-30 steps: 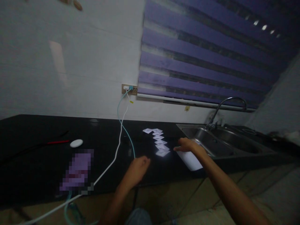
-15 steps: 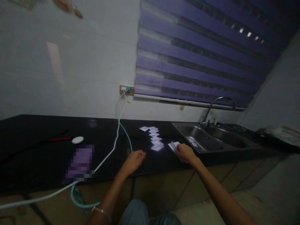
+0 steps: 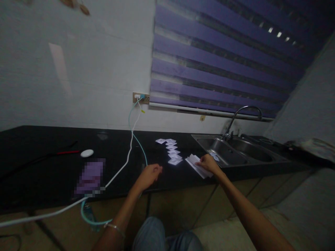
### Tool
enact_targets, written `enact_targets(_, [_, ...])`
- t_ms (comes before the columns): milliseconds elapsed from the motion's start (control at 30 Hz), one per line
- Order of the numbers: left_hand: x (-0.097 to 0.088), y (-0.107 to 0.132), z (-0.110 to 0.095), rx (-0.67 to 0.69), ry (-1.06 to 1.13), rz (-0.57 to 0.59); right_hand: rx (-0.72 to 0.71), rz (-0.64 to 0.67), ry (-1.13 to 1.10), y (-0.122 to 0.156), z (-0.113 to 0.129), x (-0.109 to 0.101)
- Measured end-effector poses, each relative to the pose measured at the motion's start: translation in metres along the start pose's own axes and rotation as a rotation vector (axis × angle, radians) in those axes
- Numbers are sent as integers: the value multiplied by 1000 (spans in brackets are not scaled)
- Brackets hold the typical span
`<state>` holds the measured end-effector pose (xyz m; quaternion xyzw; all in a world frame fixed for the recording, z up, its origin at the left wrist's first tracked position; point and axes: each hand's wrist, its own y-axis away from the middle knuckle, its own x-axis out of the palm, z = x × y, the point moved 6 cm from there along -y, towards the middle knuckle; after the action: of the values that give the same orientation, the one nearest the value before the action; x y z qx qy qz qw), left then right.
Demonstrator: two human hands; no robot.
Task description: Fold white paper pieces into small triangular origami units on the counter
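My right hand (image 3: 209,164) is on a small stack of white paper sheets (image 3: 195,166) lying near the counter's front edge, its fingertips closed on the upper sheets. The sheets are slightly fanned out. My left hand (image 3: 151,176) hovers over the counter edge, fingers curled in, and nothing shows in them. Between and behind the hands, several folded white paper pieces (image 3: 173,152) lie overlapping in a row, with one piece (image 3: 160,141) at the far left end.
A sink (image 3: 232,166) with a curved faucet (image 3: 246,108) is at the right. White and teal cables (image 3: 130,150) run from the wall outlet (image 3: 145,99) over the black counter (image 3: 60,137). Left lie a white oval object (image 3: 87,153) and a blurred purple item (image 3: 91,174).
My right hand has shifted slightly right on the paper, and more of the fanned stack shows. My left hand stays nearly in place, fingers still curled. The view has tilted slightly.
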<state>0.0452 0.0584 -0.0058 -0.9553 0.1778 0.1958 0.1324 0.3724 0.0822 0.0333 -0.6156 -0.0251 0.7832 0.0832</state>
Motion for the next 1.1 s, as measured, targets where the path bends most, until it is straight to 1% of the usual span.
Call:
enact_targets(133, [0,0,0,4,-1,5,-9,-42,-152,-2,-4,0])
enact_targets(267, [0,-1,1,-3,-15,-7,60,-27,-372,4,-9,6])
enact_targets(400, [1,-3,5,-10,-16,-7,97,8,-467,10,-12,12])
enact_targets(467, [1,-3,5,-4,-14,-12,106,-17,-448,11,-14,7])
enact_targets(533, [1,-3,3,17,-15,-17,93,-95,-413,12,-12,-8])
enact_targets(600, [1,-2,1,30,-14,-17,37,-182,-420,13,-1,-30])
enact_targets(667, [1,-2,-1,18,4,-13,-11,-199,-476,17,19,-51])
enact_targets(733, [2,-2,-2,3,75,9,-102,-197,-607,24,49,-66])
enact_targets(800, [4,-2,-3,-2,205,53,-174,-225,-754,33,82,-72])
enact_targets(833, [5,-1,-3,-5,278,76,-197,-250,-820,37,98,-70])
enact_targets(867, [6,-1,-2,-12,344,89,-220,-257,-883,41,113,-64])
enact_targets(900, [6,0,-1,-22,398,93,-238,-264,-936,44,127,-55])
enact_targets(967, [5,1,1,-31,467,78,-258,-257,-998,48,147,-30])
enact_targets(1033, [3,2,1,-17,504,48,-255,-258,-1001,49,157,-4])
enact_targets(1100, [1,2,1,-14,538,13,-244,-262,-969,48,158,19])
